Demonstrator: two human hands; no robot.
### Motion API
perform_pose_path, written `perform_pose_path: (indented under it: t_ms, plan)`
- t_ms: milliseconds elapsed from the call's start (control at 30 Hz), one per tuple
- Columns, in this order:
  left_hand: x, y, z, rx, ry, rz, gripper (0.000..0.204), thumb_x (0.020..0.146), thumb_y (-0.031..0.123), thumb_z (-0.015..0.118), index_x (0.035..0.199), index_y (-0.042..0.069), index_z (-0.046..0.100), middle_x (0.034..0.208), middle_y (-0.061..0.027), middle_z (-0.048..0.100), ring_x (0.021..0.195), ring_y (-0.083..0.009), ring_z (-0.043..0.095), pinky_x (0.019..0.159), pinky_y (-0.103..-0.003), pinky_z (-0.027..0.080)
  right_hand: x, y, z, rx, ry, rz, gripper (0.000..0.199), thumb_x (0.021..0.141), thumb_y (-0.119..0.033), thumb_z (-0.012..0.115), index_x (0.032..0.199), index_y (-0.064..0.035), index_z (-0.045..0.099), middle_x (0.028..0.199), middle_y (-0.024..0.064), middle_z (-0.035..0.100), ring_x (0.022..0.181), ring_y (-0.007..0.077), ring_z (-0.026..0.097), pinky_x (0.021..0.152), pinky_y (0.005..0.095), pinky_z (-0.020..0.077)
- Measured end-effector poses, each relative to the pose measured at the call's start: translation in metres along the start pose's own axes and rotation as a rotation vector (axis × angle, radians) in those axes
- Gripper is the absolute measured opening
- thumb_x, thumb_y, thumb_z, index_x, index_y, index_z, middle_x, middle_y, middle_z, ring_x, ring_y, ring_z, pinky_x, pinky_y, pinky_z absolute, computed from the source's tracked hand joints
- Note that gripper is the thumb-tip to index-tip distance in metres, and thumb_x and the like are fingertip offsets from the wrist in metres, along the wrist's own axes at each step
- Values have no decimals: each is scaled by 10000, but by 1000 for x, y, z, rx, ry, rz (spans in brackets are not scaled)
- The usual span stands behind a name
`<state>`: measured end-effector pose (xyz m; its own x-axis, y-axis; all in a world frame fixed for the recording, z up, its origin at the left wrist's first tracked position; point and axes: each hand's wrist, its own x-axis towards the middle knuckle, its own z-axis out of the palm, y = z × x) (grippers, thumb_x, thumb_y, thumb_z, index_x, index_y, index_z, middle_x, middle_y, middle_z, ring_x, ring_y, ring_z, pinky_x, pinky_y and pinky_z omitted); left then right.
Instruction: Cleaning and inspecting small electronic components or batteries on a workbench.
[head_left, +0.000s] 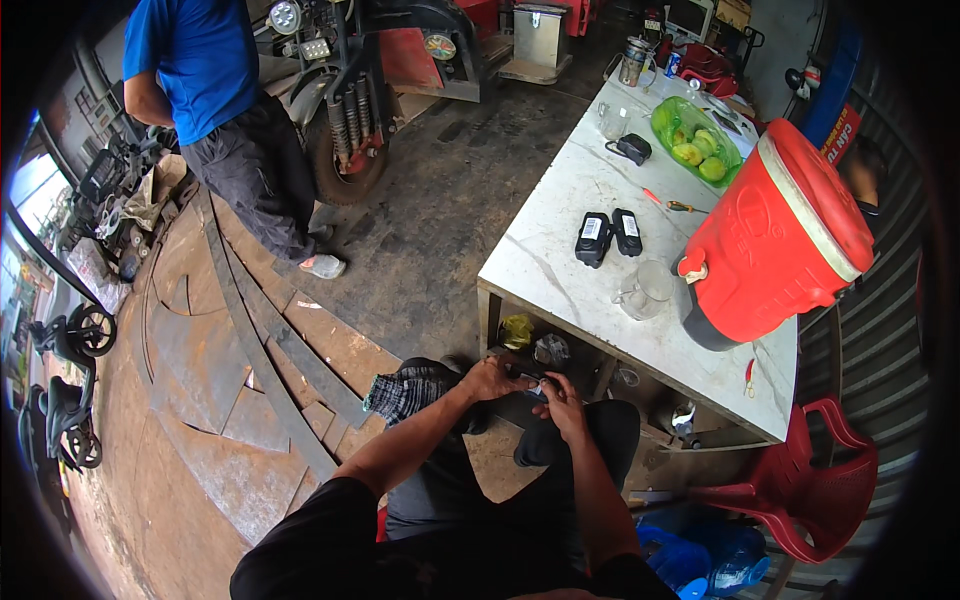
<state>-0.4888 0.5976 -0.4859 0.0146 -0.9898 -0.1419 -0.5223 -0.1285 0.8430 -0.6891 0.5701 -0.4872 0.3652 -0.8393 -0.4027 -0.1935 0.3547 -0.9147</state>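
My left hand [490,379] and my right hand [563,403] are close together above my lap, near the table's front corner. Between their curled fingers is a small dark object [528,381] with a pale patch by the right thumb; its kind is too small to make out. A grey knitted work glove [402,394] with a green-edged cuff lies over my left thigh, beside my left forearm.
The marble-patterned table [560,235] carries a red drink cooler [765,240], a glass mug [645,290], two black boxes [593,240], screwdrivers [685,207] and a green fruit basket [697,142]. A red chair [815,480], metal strips [262,330], a three-wheeler [345,130] and a person in blue [215,75] surround me.
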Motion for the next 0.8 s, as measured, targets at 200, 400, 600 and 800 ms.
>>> perform_pose_path:
  t_ms: [200, 400, 600, 800]
  plan:
    - [-4, 13, -6, 56, -35, -19, 661, 762, 525, 734, 1166, 16, 610, 929, -182, 682, 867, -252, 662, 750, -345, 507, 0, -2, 0, -12, -15, 54, 337, 965, -258, 563, 1255, -88, 531, 975, 71, 634, 580, 128, 625, 478, 234, 454]
    - [-3, 10, -5, 86, -43, -88, 607, 786, 496, 720, 1137, 12, 617, 893, -191, 682, 846, -257, 669, 742, -348, 510, 0, 0, 0, 10, -17, 5, 380, 959, -301, 568, 1271, -89, 517, 955, 70, 628, 556, 109, 613, 461, 229, 433]
    - [-2, 10, -3, 23, -18, -42, 553, 814, 453, 710, 1143, 17, 619, 803, -153, 675, 745, -218, 649, 669, -343, 494, 1, 1, -2, -7, -18, 24, 391, 964, -316, 557, 1270, -76, 512, 956, 71, 630, 551, 111, 610, 460, 229, 427]
    - [-3, 15, -5, 23, -37, -52, 549, 830, 454, 698, 1171, 30, 616, 762, -135, 665, 676, -175, 632, 624, -309, 484, 0, -3, -1, -26, -18, 51, 376, 970, -285, 548, 1269, -61, 508, 995, 80, 615, 577, 128, 619, 473, 240, 448]
